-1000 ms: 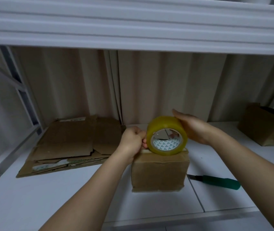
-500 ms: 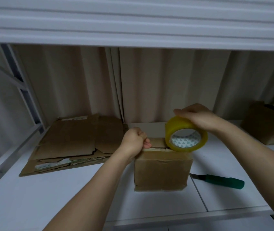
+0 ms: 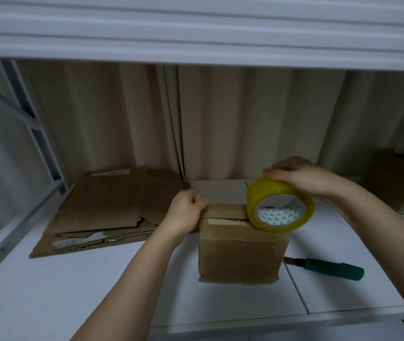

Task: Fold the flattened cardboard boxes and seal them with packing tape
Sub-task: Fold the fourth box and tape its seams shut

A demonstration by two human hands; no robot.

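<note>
A small folded cardboard box (image 3: pixel 241 258) stands on the white shelf (image 3: pixel 73 291) in the middle. My right hand (image 3: pixel 299 175) grips a yellow roll of packing tape (image 3: pixel 279 205) from above, its lower edge resting on the box's top near the right end. My left hand (image 3: pixel 186 212) is curled at the box's top left corner, fingers bunched against the edge; whether it pins the tape's end there is hidden. A strip runs along the top seam between hand and roll. A pile of flattened cardboard boxes (image 3: pixel 107 207) lies to the left.
A green-handled utility knife (image 3: pixel 329 264) lies on the shelf right of the box. Another brown box (image 3: pixel 397 180) sits at the far right. A white shelf board (image 3: pixel 196 30) hangs low overhead, and a metal frame (image 3: pixel 36 134) borders the left side.
My right hand has carried the tape roll rightward across the box's top, away from my left hand, which stayed at the left corner. The gap between hand and roll has widened.
</note>
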